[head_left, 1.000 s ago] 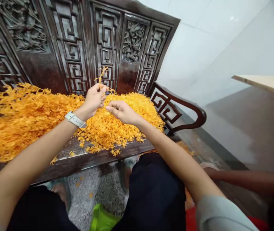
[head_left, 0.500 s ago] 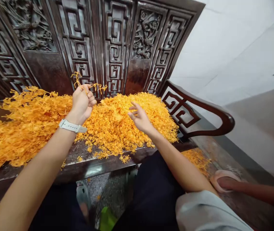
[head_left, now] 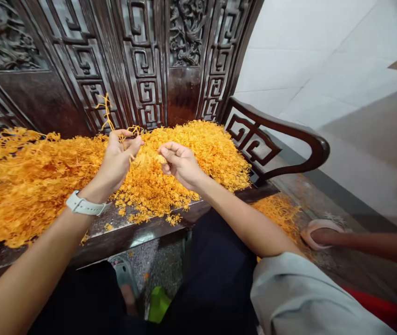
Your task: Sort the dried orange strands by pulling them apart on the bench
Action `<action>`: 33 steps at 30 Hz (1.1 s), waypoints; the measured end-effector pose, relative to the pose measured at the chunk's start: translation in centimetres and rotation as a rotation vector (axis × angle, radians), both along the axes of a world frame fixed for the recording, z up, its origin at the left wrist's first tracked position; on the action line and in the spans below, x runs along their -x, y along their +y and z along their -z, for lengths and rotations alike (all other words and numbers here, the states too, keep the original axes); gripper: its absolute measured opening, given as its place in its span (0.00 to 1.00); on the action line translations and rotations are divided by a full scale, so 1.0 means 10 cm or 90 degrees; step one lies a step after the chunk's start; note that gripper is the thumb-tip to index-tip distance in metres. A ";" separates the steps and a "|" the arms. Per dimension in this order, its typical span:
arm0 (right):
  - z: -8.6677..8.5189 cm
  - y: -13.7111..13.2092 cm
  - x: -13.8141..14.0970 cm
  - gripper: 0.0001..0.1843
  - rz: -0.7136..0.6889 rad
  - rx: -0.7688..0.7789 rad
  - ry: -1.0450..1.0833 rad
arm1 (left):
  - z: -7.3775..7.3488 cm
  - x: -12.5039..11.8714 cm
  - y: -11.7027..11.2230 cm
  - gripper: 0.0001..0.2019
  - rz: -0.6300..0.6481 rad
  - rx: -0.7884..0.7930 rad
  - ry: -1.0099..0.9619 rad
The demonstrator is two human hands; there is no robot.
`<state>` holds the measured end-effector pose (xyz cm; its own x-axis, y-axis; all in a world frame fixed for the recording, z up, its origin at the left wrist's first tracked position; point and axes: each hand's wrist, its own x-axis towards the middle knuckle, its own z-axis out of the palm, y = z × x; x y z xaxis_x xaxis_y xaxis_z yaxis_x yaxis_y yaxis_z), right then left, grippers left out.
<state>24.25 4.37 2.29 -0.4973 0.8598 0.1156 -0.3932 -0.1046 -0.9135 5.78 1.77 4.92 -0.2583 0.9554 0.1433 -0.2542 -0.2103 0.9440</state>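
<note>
My left hand [head_left: 116, 160], with a pale watch on its wrist, is closed on a thin, branching orange plastic-looking sprig [head_left: 107, 116]. The sprig's forked ends stick up above the fingers and out to the right. My right hand [head_left: 181, 166] is close by, its thumb and fingers pinched together; what lies between them is too small to make out. Below both hands is a heap of small orange pieces [head_left: 205, 149]. Longer orange branched sprigs [head_left: 41, 177] are piled to the left. Both piles lie on a dark wooden bench [head_left: 138, 235].
The bench's carved backrest [head_left: 184, 93] rises behind the piles, and its curved armrest [head_left: 289, 135] stands at the right. More orange pieces [head_left: 278, 211] lie low at the right, near another person's foot in a pink shoe [head_left: 319, 232]. A green object [head_left: 159, 302] is on the floor.
My right hand has moved left toward my left hand, and its spread fingers have closed into a pinch. My left hand still grips the sprig, now turned more upright. The view has shifted slightly.
</note>
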 end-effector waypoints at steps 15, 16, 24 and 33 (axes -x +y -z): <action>-0.08 -0.18 0.05 0.16 0.003 -0.044 0.001 | -0.02 0.22 -0.30 0.36 0.046 -0.054 0.122; -0.07 -0.16 0.05 0.17 0.022 -0.043 0.001 | 0.00 0.23 -0.32 0.37 0.070 -0.034 0.166; 0.01 0.08 -0.03 0.25 0.147 -0.256 -0.124 | -0.03 0.13 -0.45 0.19 0.351 0.093 0.459; 0.01 0.45 -0.14 0.29 0.314 -0.492 -0.291 | -0.18 0.02 -0.37 0.15 0.391 0.061 0.534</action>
